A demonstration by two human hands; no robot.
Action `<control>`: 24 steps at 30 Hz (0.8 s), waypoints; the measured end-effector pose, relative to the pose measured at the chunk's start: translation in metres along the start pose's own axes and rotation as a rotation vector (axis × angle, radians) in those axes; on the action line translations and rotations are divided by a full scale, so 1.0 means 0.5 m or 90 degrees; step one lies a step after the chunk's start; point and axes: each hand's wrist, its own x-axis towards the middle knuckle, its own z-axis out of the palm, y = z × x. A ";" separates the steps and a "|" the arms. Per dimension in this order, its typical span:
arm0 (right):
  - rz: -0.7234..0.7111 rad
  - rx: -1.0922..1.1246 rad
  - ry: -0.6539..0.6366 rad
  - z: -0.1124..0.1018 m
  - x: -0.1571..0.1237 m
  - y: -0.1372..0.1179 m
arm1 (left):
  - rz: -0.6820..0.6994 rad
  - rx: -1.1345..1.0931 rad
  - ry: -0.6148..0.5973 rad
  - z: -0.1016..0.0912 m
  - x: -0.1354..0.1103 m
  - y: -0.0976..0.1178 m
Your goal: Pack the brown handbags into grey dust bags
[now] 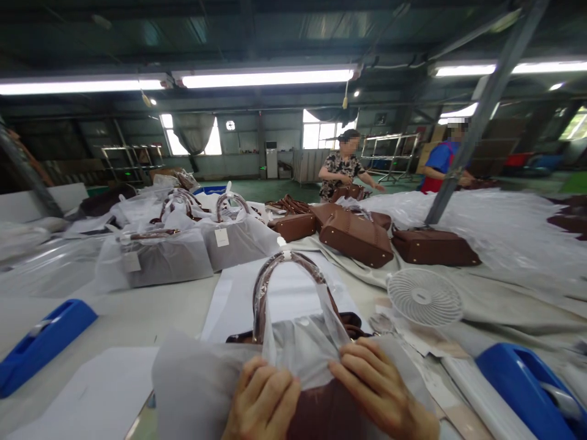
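Observation:
A brown handbag (321, 409) stands upright at the near table edge, half wrapped in white tissue paper (197, 382). Its plastic-wrapped handles (275, 275) arch up above it. My left hand (261, 400) grips the tissue paper against the bag's front, fingers curled. My right hand (378, 388) pinches a fold of the tissue paper at the bag's top right.
Blue tape dispensers lie at the left (43, 342) and right (532, 382). A small white fan (424, 296) sits to the right. Wrapped bags (156, 256) and bare brown bags (358, 235) fill the table behind. Two people (343, 168) work at the far end.

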 end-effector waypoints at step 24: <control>0.005 -0.127 -0.072 0.002 -0.041 -0.049 | -0.042 0.162 0.011 0.055 -0.059 0.053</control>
